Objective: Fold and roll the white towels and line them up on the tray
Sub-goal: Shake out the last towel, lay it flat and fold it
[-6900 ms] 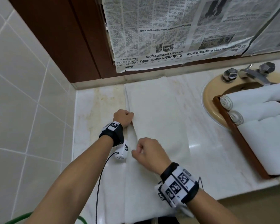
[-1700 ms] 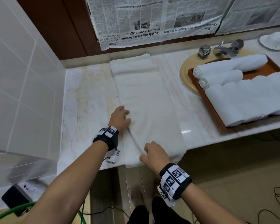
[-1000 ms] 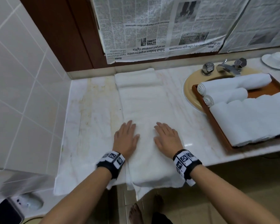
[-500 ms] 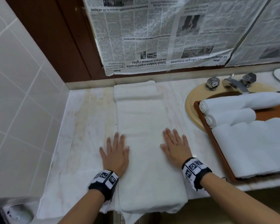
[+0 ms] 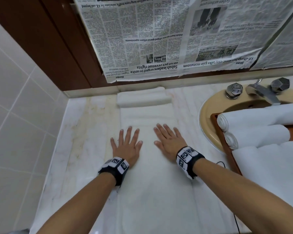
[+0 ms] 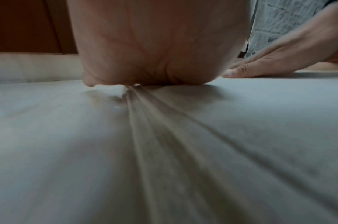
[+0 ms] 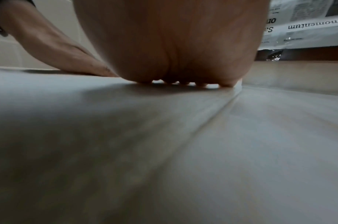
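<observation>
A long white towel (image 5: 152, 183) lies folded lengthwise on the marble counter, its far end doubled over into a thick fold (image 5: 142, 97) by the wall. My left hand (image 5: 127, 144) presses flat on its left edge, fingers straight and spread. My right hand (image 5: 167, 141) lies flat on the towel's middle right, fingers straight. The wrist views show each palm (image 6: 154, 45) (image 7: 168, 42) down on the cloth (image 6: 164, 151) (image 7: 126, 151). At the right, a brown wooden tray (image 5: 230, 156) holds two rolled white towels (image 5: 260, 117) (image 5: 257, 136) and more white towelling (image 5: 269, 166).
The tray sits over a beige sink (image 5: 208, 115) with a metal tap (image 5: 260, 93) and two knobs. Newspaper sheets (image 5: 159, 34) hang on the back wall above the counter. White tiles (image 5: 15, 107) close off the left side. Bare marble (image 5: 79, 132) lies left of the towel.
Both hands, earlier pinching and folding the towel's near edge, now lie flat and have slid forward along the towel, coming closer together. My head has moved in closer.
</observation>
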A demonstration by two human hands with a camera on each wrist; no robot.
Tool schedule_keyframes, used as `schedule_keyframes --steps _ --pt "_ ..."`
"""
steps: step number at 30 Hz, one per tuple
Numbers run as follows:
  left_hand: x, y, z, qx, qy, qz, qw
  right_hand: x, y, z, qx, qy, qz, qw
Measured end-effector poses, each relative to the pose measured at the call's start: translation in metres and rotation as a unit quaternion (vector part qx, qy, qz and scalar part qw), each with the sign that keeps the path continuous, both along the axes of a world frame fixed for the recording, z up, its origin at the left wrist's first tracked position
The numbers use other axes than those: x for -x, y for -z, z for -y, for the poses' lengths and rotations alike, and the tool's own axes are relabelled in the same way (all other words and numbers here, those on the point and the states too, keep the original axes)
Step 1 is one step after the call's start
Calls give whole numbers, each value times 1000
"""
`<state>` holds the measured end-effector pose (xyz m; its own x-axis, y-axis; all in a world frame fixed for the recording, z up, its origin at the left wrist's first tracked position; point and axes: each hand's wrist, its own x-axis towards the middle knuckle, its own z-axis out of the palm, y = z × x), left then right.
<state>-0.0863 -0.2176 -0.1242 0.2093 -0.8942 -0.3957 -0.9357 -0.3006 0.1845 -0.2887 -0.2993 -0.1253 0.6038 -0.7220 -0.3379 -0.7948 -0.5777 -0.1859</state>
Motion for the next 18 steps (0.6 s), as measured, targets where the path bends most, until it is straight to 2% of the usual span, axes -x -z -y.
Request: schedule_keyframes --steps 5,8,10,12,15,18 --pt "-18 -4 63 -4 -6 3 1000 -24 1 59 19 17 -8 1000" --pt "-16 -10 69 15 -14 -13 1000 -25 -8 66 46 47 8 998" --pt "-9 -16 49 58 -23 -37 997 -18 -16 45 36 80 49 995" --pt "4 -18 14 72 -7 -51 996 -6 -20 3 26 67 69 995" --pt "30 -12 -46 25 60 -33 997 7 -17 -67 -13 13 51 999" --pt "35 1 -70 26 81 -17 996 9 -6 -95 -17 -5 8 1000"
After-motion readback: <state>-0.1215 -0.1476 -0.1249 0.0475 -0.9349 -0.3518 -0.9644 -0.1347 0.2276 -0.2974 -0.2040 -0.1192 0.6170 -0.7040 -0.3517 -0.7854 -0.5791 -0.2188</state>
